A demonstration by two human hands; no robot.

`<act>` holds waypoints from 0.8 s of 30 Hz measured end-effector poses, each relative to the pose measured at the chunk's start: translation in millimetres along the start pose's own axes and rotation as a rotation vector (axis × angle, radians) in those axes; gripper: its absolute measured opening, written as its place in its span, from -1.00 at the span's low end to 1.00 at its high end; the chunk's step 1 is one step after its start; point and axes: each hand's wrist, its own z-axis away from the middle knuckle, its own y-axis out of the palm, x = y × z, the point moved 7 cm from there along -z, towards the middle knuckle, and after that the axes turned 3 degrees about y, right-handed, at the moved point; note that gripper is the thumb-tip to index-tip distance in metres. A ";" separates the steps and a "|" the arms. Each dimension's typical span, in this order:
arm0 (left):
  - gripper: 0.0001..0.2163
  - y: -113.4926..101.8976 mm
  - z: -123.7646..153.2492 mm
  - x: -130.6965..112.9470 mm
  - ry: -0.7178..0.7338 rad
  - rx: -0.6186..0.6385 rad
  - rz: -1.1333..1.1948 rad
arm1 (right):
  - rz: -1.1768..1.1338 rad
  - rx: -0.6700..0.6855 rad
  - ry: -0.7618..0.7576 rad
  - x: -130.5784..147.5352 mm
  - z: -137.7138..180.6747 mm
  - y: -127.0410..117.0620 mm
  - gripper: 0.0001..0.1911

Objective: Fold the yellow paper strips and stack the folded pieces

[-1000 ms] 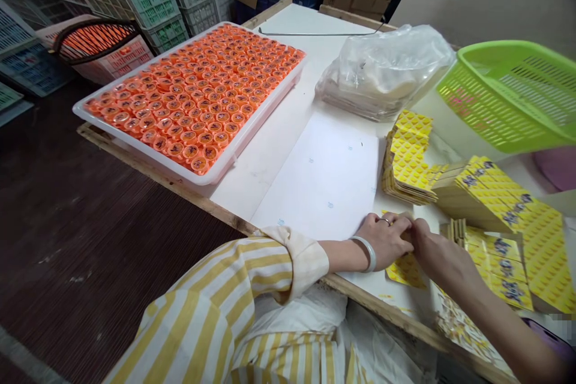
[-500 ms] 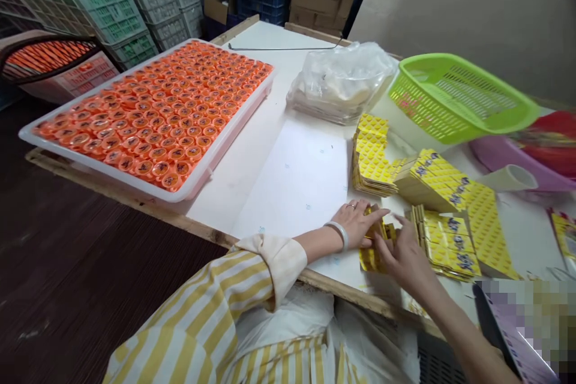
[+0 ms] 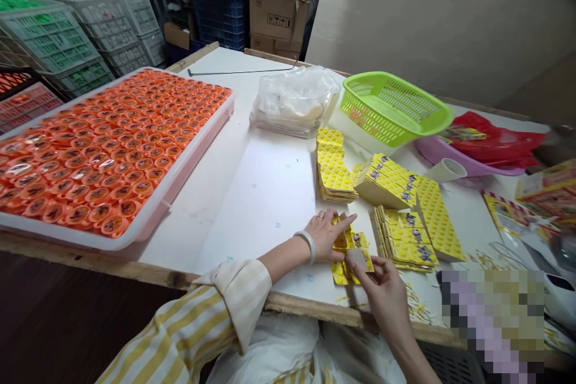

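Note:
Between my hands lies a small yellow printed card blank (image 3: 353,259), folded, with a pale grey flap showing. My left hand (image 3: 326,235) rests on its left side, fingers stretched over it. My right hand (image 3: 382,291) pinches its lower right edge between thumb and fingers. To the right sits a stack of yellow cards with blue print (image 3: 405,243). Another yellow stack (image 3: 333,167) stands further up, beside a row of folded yellow boxes (image 3: 384,183). A flat yellow dotted sheet (image 3: 438,227) lies beyond them. The blank's underside is hidden.
A white tray of orange caps (image 3: 157,216) fills the table's left side, past a white paper sheet (image 3: 261,204). Behind stand a plastic bag (image 3: 294,102), green basket (image 3: 391,109), and purple basin (image 3: 450,156) with red plastic. Crates and cartons stand beyond the table.
The view has swung left and up, showing more of the room. The yellow blank has spread flatter between my hands, and my right hand now pinches its edge, with the grey flap showing.

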 end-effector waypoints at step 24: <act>-0.85 2.4 36.1 -14.4 0.111 -0.245 -0.056 | 0.794 0.128 -0.624 34.7 20.0 30.6 -0.90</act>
